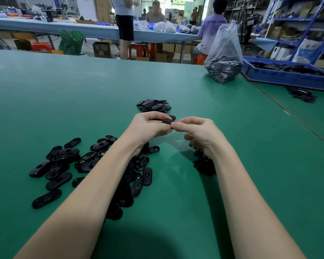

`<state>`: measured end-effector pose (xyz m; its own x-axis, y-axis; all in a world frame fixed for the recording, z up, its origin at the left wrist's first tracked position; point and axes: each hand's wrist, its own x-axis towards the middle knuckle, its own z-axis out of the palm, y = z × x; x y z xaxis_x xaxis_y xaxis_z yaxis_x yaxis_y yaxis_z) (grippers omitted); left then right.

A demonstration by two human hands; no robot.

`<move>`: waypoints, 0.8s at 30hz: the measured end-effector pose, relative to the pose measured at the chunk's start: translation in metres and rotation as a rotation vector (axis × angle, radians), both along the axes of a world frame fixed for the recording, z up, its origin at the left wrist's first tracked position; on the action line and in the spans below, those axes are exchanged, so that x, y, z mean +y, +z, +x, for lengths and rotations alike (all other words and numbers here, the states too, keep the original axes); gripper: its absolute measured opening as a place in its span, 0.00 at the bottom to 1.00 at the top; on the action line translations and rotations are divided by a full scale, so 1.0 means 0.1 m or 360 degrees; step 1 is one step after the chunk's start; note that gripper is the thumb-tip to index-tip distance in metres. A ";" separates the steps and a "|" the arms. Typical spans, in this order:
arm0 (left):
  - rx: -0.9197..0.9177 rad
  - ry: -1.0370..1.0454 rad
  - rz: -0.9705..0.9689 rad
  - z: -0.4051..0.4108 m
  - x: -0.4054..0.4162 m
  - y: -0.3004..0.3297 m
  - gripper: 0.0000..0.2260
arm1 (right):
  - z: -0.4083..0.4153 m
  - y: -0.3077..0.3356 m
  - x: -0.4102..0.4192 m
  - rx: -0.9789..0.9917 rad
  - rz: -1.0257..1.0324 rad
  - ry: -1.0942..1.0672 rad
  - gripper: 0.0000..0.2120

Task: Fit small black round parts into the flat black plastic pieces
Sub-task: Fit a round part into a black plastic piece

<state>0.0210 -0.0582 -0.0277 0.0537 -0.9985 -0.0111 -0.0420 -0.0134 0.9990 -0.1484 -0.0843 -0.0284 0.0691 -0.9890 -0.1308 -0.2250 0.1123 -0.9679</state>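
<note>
Above the green table (64, 94), my left hand (148, 126) grips a flat black plastic piece (166, 121) between thumb and curled fingers. My right hand (198, 131) pinches the piece's right end with thumb and forefinger; whether a small round part sits under the fingertips is hidden. A loose heap of flat oval pieces (67, 163) lies at the left under my left forearm. A small dark pile of round parts (203, 164) sits under my right wrist. Another pile of flat pieces (153, 106) lies just beyond my hands.
A clear plastic bag of black parts (223, 60) stands at the table's far right. A blue crate (288, 73) with black parts sits on the adjoining table, with a small pile (301, 94) before it. Several people work at a far bench.
</note>
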 end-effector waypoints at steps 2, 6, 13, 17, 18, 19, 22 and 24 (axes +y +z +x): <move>0.0071 0.0062 0.0074 -0.01 -0.01 -0.01 0.10 | 0.04 -0.01 0.00 -0.0012 -0.0013 0.0022 0.09; 0.0115 0.0116 0.0107 0.01 -0.05 -0.03 0.10 | 0.05 0.01 -0.02 0.0052 -0.0042 0.0023 0.07; 0.0125 0.0128 0.0123 0.01 -0.08 -0.07 0.08 | 0.11 -0.01 -0.03 0.0143 -0.0164 -0.0027 0.04; 0.0098 0.0107 0.0096 0.01 -0.06 -0.04 0.09 | 0.11 -0.01 -0.06 0.0142 -0.0180 -0.0024 0.04; 0.0093 0.0099 0.0091 0.01 -0.05 -0.03 0.08 | 0.10 -0.01 -0.06 0.0152 -0.0196 -0.0032 0.04; 0.0087 0.0093 0.0087 0.00 -0.05 -0.02 0.08 | 0.10 -0.02 -0.06 0.0148 -0.0209 -0.0040 0.04; 0.0057 0.0100 0.0096 -0.01 -0.04 -0.01 0.08 | 0.13 -0.04 -0.05 0.0118 -0.0232 -0.0062 0.03; 0.0029 0.0116 0.0099 -0.01 -0.04 -0.01 0.09 | 0.14 -0.05 -0.04 0.0111 -0.0240 -0.0076 0.03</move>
<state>0.0198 -0.0619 -0.0287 0.1251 -0.9893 -0.0748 -0.0202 -0.0779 0.9968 -0.1343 -0.0885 -0.0334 0.0178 -0.9997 0.0168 -0.2901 -0.0212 -0.9568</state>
